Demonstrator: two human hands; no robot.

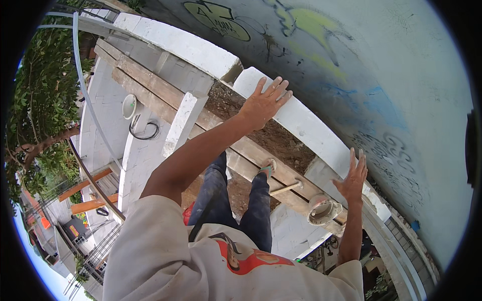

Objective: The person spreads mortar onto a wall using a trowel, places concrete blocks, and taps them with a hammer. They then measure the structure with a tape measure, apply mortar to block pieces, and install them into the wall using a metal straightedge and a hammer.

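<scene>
Right hand (354, 176) at 3 o'clock hangs open, fingers spread, gripping nothing, just short of the white block (301, 120). Left hand (263, 103) (farther, 1 o'clock) lies flat w/ fingers splayed on the block's upper end, pressing, not grasping. Block's long axis runs 12 to 4 o'clock betw. both hands, against the painted wall (381, 75); left is the one in contact.

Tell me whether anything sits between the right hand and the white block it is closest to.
Nothing visible does. The right hand hangs open just beside the long white block, with only bare air between them. The left hand already lies flat on that block's far end. The hammer and bucket sit lower, out of the way.
</scene>
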